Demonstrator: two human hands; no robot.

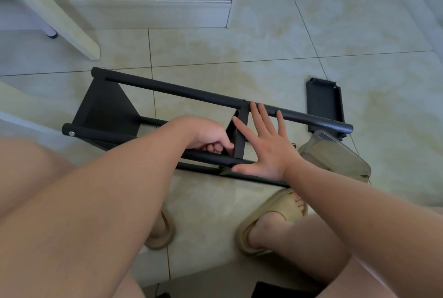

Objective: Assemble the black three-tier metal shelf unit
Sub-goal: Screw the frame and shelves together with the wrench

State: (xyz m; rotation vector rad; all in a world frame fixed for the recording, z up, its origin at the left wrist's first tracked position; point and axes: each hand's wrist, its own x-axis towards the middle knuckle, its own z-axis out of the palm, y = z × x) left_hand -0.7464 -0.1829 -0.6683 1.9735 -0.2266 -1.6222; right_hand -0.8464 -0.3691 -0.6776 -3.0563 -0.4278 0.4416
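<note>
A black shelf frame (pixel 182 92) lies on its side mid-floor. The left hand (pixel 211 137) curls its fingers around the near pole (pixel 208 157). The right hand (pixel 266 151), flat with fingers spread, spans both poles. A loose tray (pixel 324 101) lies at three o'clock.

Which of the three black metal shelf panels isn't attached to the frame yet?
The black metal shelf panel lying loose on the floor tiles at far right. The left-end panel and the middle panel stand fixed between the black poles.
</note>
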